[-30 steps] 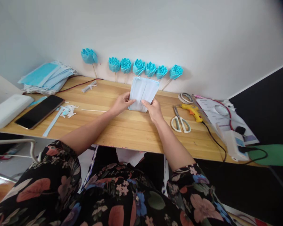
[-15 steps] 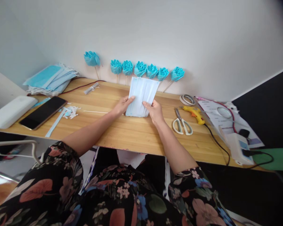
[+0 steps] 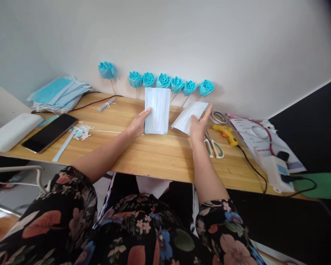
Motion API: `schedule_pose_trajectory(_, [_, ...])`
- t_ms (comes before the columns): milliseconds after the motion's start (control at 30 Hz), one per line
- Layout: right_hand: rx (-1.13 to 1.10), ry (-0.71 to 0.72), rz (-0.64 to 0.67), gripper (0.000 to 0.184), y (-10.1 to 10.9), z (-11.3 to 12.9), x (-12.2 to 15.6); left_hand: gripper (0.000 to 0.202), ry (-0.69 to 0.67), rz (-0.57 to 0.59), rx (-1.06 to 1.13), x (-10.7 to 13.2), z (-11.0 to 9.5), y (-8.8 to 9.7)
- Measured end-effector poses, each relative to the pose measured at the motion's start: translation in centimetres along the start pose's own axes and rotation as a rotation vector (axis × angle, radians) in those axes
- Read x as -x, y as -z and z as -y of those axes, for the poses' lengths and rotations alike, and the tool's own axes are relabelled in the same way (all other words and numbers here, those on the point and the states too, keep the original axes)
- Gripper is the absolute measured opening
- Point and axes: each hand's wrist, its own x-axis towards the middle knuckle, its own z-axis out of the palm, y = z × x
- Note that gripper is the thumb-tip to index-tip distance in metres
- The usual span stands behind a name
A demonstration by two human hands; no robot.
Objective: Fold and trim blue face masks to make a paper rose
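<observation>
My left hand grips a pale face mask by its left edge, thumb on the front and fingers behind. The mask stands upright above the desk, pleats running up and down, with no ear loops showing. In my right hand is a second pale face mask, tilted to the left and pinched under the thumb. A gap separates the two masks. Behind them, a row of blue folded flowers on thin sticks leans on the wall. A thin wooden stick lies by my left wrist.
A stack of masks, a phone, a power bank and cut scraps lie left. To the right are scissors, a yellow glue gun, tape rolls, papers and a power strip.
The masks, held together before, are now apart. My right hand has moved right and slightly up with one of them; my left hand keeps the other in nearly the same place.
</observation>
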Motion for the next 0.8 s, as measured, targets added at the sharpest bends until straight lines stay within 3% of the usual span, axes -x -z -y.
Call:
schedule_pose_trajectory(67, [0.061,-0.006,0.009,0.041,-0.6,1.2,1.0,0.058,0.014,0.010,-0.005,0.0,0.1,0.0])
schedule_pose_trajectory(133, [0.057,-0.038,0.148,0.033,-1.6,2.3,2.1,0.059,0.023,0.024,-0.005,0.1,0.2,-0.1])
schedule_pose_trajectory(233, [-0.085,-0.067,0.290,0.036,-2.9,3.3,3.4,0.060,0.039,0.057,0.011,0.3,0.3,-0.3])
schedule_pose_trajectory(433, [-0.148,-0.150,0.307,0.041,-4.2,3.4,4.1,0.056,0.048,0.110,0.020,0.8,0.3,-1.0])
schedule_pose_trajectory(800, [0.038,0.000,0.404,0.050,-5.9,3.8,1.1,0.040,0.016,-0.088,0.102,0.7,-0.8,-1.4])
